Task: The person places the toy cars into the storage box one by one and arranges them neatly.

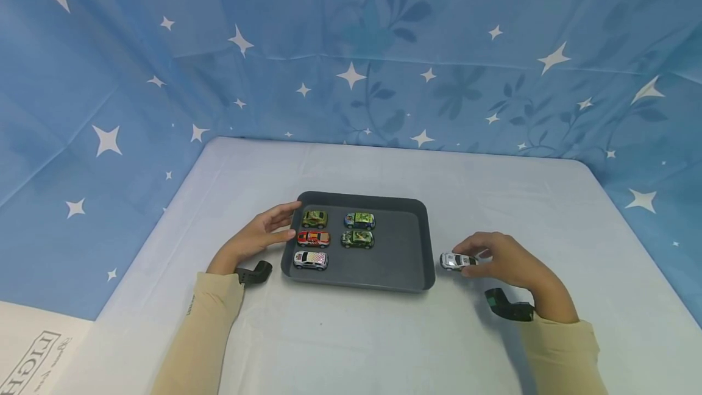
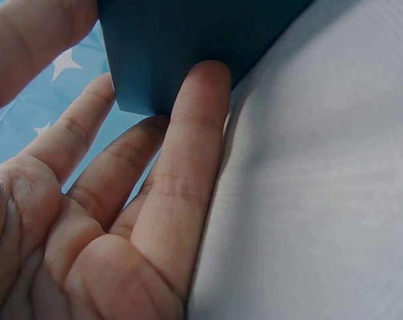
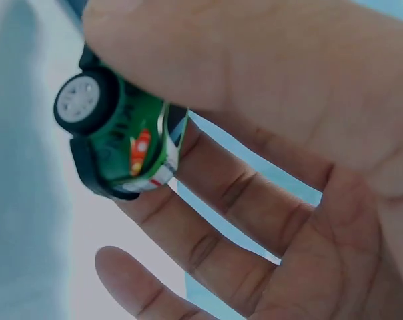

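A grey tray (image 1: 403, 261) lies on the table with several toy cars in its left and middle part. In the left column are an olive-green car (image 1: 315, 219), a red one (image 1: 314, 239) and a white one (image 1: 311, 260). Beside them sit a blue-green car (image 1: 359, 220) and a green camouflage car (image 1: 358, 239). My left hand (image 1: 259, 233) touches the tray's left side with extended fingers (image 2: 181, 160). Right of the tray, my right hand (image 1: 501, 258) pinches a silver-white toy car (image 1: 451, 261) between thumb and fingers. The right wrist view shows a green car end (image 3: 131, 143) with an orange-red mark.
A white cloth covers the table (image 1: 351, 340). Behind it hangs a blue curtain (image 1: 307, 47) with white stars. A pale printed sheet (image 1: 38, 346) lies at the lower left. Dark wrist cameras (image 1: 255, 272) sit on both wrists.
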Action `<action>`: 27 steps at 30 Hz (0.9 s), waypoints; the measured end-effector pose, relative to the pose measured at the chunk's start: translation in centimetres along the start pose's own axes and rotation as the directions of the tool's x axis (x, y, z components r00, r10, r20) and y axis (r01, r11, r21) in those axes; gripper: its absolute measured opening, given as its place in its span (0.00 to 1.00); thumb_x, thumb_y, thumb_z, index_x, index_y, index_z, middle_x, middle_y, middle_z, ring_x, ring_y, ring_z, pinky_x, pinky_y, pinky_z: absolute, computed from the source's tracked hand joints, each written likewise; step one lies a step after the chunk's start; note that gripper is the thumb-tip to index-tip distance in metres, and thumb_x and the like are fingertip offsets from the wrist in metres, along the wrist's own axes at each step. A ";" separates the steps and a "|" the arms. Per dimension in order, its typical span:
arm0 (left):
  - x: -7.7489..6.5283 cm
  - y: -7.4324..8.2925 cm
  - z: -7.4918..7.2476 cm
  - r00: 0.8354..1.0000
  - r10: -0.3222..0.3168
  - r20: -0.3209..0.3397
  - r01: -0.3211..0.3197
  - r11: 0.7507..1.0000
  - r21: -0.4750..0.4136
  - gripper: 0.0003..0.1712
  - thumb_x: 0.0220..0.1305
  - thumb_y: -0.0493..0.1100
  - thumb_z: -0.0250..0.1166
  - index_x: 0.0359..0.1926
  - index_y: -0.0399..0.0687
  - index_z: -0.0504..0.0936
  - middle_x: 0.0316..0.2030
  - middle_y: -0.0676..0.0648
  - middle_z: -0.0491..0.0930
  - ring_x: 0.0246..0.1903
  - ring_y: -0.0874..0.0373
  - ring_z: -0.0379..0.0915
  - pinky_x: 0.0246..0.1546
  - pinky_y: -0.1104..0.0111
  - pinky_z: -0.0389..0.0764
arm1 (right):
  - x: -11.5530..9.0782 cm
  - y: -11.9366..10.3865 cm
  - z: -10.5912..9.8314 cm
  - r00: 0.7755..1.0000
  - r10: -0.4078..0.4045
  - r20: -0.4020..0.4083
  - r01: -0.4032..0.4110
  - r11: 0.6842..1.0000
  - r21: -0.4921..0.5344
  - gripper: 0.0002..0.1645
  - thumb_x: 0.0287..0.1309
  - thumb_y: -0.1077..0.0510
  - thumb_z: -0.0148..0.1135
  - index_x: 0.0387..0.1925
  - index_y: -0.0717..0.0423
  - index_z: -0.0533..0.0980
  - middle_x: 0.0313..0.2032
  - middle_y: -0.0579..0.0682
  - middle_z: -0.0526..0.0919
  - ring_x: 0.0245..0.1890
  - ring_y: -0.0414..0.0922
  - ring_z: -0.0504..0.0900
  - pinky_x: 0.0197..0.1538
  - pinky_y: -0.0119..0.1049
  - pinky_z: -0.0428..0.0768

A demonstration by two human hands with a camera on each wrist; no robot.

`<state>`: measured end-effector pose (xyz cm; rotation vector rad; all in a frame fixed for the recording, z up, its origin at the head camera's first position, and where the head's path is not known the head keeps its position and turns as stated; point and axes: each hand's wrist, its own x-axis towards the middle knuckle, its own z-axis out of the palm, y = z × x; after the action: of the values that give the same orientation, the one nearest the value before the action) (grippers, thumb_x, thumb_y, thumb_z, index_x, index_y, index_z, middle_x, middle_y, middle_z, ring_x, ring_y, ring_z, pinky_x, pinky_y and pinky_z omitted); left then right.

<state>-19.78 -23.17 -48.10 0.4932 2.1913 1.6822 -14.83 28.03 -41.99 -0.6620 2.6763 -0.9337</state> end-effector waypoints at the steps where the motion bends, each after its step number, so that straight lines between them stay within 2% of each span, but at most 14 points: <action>1: 0.0 0.0 0.0 1.000 0.000 0.000 0.000 1.000 0.002 0.44 0.77 0.42 0.69 0.84 0.36 0.59 0.82 0.31 0.57 0.79 0.27 0.55 0.78 0.37 0.59 | 0.0 -0.1 -0.1 1.000 -0.002 0.002 0.002 1.000 0.000 0.20 0.55 0.62 0.83 0.50 0.61 0.88 0.45 0.45 0.90 0.45 0.39 0.85 0.54 0.44 0.86; 13: 0.0 -0.2 0.0 1.000 0.004 0.000 -0.004 1.000 0.007 0.44 0.77 0.43 0.69 0.84 0.36 0.58 0.82 0.31 0.56 0.79 0.27 0.54 0.78 0.36 0.58 | -0.2 -1.3 -0.2 0.998 -0.062 -0.009 0.062 0.998 -0.001 0.20 0.56 0.61 0.83 0.51 0.60 0.88 0.45 0.42 0.89 0.44 0.33 0.83 0.54 0.43 0.86; 27: 0.1 -0.4 0.0 1.000 0.008 0.001 -0.008 1.000 0.009 0.43 0.78 0.42 0.68 0.84 0.36 0.58 0.82 0.31 0.56 0.79 0.27 0.55 0.78 0.37 0.60 | 0.5 -2.6 0.6 0.989 -0.144 -0.011 0.144 0.989 0.016 0.19 0.57 0.63 0.82 0.51 0.59 0.88 0.42 0.38 0.87 0.43 0.33 0.82 0.50 0.41 0.86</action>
<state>-19.91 -23.22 -48.49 0.5059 2.1998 1.6774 -14.16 25.69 -40.89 -0.8593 2.6552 -0.9965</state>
